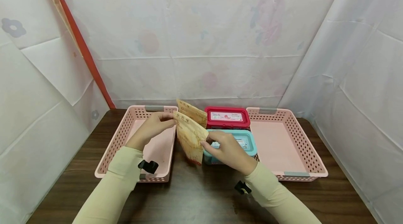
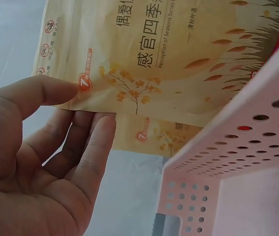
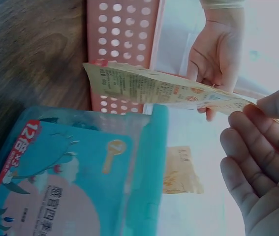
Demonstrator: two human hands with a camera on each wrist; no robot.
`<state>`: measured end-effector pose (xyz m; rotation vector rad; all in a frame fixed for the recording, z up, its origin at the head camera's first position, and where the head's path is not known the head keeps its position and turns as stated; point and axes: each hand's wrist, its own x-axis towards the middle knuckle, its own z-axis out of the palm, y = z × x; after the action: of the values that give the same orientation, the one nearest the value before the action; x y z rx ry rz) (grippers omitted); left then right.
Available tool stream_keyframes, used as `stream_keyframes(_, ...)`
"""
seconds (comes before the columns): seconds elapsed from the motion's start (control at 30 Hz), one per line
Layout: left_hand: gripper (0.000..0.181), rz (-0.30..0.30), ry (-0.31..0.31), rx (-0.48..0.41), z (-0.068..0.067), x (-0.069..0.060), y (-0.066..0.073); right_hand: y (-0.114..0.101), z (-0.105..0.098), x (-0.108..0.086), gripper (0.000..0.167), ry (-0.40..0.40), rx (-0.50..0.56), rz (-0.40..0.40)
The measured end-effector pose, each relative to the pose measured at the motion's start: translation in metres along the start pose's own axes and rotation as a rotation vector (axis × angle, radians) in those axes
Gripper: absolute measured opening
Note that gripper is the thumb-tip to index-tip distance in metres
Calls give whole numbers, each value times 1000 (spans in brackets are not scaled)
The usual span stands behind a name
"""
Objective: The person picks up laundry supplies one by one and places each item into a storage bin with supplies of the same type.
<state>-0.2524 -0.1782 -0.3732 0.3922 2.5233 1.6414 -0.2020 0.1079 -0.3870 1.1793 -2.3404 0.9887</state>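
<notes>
A flat, beige paper-like packet with orange leaf prints stands upright over the table between the left basket and the boxes. My left hand pinches its upper left corner between thumb and fingers, as the left wrist view shows. My right hand pinches the upper right corner, in front of the teal-lidded box. Behind the held packet stands a second, similar packet, touched by neither hand as far as I can see. The teal box fills the lower left of the right wrist view.
A pink perforated basket stands on the left, another pink basket on the right. A red-lidded box sits behind the teal one. White sheeting hangs behind the dark wooden table.
</notes>
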Motion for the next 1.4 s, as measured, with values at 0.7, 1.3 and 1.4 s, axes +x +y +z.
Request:
stream_keyframes(0.7,33,74,92,-106,0,-5,27,-15,-19,12,10,130,57,-39)
stream_keyframes(1.3,35,104,120,-149,-3,-11,33,-12,-23,14,11,145,86,-53)
stream_keyframes(1.4,35,105,124,-167,-3,-13,33,-11,-24,16,12,146,93,-61)
